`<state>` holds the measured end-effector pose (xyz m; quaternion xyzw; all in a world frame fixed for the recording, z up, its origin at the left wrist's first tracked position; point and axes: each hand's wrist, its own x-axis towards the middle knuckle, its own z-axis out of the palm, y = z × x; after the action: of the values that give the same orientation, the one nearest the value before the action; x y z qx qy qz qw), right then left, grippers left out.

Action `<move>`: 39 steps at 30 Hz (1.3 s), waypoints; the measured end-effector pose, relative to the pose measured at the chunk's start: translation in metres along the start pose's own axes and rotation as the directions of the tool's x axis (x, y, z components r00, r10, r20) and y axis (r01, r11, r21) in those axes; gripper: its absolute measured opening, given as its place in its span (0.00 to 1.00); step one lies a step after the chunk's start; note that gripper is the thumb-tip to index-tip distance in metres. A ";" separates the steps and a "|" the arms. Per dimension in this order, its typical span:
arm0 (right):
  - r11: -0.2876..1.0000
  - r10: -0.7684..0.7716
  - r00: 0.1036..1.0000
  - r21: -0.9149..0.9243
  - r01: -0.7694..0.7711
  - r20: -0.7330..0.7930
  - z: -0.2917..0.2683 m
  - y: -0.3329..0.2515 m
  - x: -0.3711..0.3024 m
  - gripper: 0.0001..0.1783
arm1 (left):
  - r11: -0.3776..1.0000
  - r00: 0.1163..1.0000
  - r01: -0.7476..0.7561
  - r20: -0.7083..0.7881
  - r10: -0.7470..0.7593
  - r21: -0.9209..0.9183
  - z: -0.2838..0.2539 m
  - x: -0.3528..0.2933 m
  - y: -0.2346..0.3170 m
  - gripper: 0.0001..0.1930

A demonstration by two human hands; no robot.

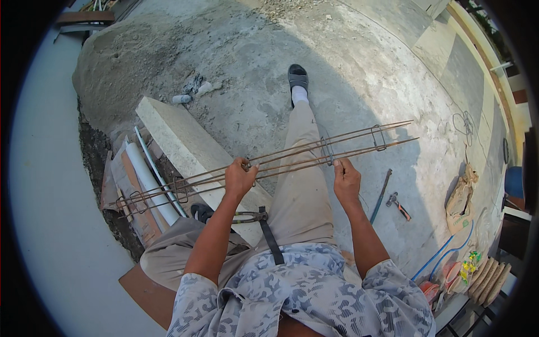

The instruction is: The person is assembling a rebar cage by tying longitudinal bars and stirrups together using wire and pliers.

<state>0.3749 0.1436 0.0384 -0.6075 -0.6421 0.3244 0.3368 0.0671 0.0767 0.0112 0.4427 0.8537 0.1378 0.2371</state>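
Two hands (240, 178) (347, 181) hold rebar cage (325, 147); concrete block (181, 135) beneath, pincers (262, 214), hammer (402, 211) near.

Seeing a sand heap (126, 70) far left, a white pipe (149, 181) left, a brown sack (458, 209) right, blue tubing (433, 258) near right

The concrete floor (373, 84) (partly shaded) catches sunlight; a pale surface (50, 185) lies left.

Rebar cage (327, 150) over one leg (306, 210), hammer (398, 206) on the ground (359, 84) rightward.
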 end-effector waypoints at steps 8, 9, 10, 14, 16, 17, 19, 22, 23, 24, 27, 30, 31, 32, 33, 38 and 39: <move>0.976 -0.216 0.923 0.045 0.213 0.319 0.003 -0.044 -0.037 0.07 | 0.314 0.905 0.318 0.385 0.181 -0.895 -0.032 -0.007 0.054 0.15; 0.965 -0.257 0.898 0.050 0.256 0.358 0.005 -0.045 -0.039 0.06 | 0.311 0.907 0.317 0.382 0.176 -0.896 -0.034 -0.007 0.050 0.15; 0.965 -0.259 0.895 0.053 0.258 0.362 0.005 -0.048 -0.040 0.06 | 0.400 0.901 0.306 0.398 0.172 -0.864 -0.035 -0.008 0.045 0.13; 0.997 -0.007 0.839 0.069 -0.037 0.544 0.004 -0.068 -0.039 0.09 | 0.562 0.858 0.265 0.458 0.233 -0.784 -0.036 -0.024 0.040 0.07; 0.995 0.004 0.812 0.079 -0.061 0.583 0.013 -0.070 -0.038 0.11 | 0.605 0.834 0.266 0.495 0.246 -0.750 -0.035 -0.032 0.037 0.07; 0.989 -0.129 0.830 0.127 0.071 0.543 0.021 -0.064 -0.039 0.12 | 0.648 0.805 0.264 0.534 0.260 -0.714 -0.035 -0.034 0.035 0.06; 0.965 -0.260 0.824 0.171 0.201 0.503 0.025 -0.059 -0.039 0.13 | 0.683 0.802 0.258 0.545 0.243 -0.684 -0.041 -0.034 0.026 0.08; 0.943 -0.305 0.580 0.154 0.295 0.756 0.024 -0.058 -0.035 0.12 | 0.808 0.706 0.177 0.645 0.294 -0.562 -0.046 -0.038 0.012 0.10; 0.945 -0.258 0.524 0.098 0.312 0.812 0.025 -0.062 -0.036 0.11 | 0.851 0.690 0.081 0.645 0.328 -0.519 -0.041 -0.040 0.005 0.12; 0.943 -0.200 0.474 0.036 0.331 0.857 0.025 -0.063 -0.036 0.10 | 0.881 0.664 -0.022 0.651 0.367 -0.473 -0.043 -0.040 0.008 0.13; 0.971 0.010 0.641 -0.161 0.177 0.767 0.037 -0.073 -0.036 0.09 | 0.768 0.764 0.268 0.614 0.199 -0.582 -0.055 -0.027 0.015 0.17; 0.999 0.030 0.765 0.005 -0.043 0.644 0.063 -0.075 -0.037 0.10 | 0.877 0.959 -0.112 0.180 0.218 -0.468 -0.032 0.005 -0.027 0.20; 0.999 0.026 0.763 0.007 -0.040 0.646 0.073 -0.076 -0.037 0.10 | 0.934 0.957 -0.287 -0.021 0.289 -0.213 -0.033 0.019 -0.033 0.19; 0.996 0.015 0.783 0.060 -0.067 0.622 0.084 -0.079 -0.036 0.10 | 0.935 0.958 -0.284 -0.025 0.286 -0.210 -0.034 0.031 -0.038 0.19; 0.990 0.016 0.808 0.105 -0.096 0.589 0.093 -0.078 -0.034 0.10 | 0.973 0.975 -0.178 0.110 0.195 -0.148 -0.032 0.045 -0.037 0.19; 0.916 0.214 0.693 0.105 -0.387 0.689 0.136 -0.078 -0.019 0.08 | 1.000 0.905 -0.012 0.425 0.002 0.020 -0.028 0.095 -0.037 0.27; 0.835 0.332 0.592 0.063 -0.547 0.735 0.142 -0.084 -0.016 0.07 | 1.000 0.886 0.004 0.464 -0.015 0.023 -0.027 0.101 -0.039 0.30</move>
<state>0.2106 0.1220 0.0270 -0.5250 -0.4947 0.6900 0.0602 -0.0240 0.1367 -0.0121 0.4611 0.7758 0.0176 0.4304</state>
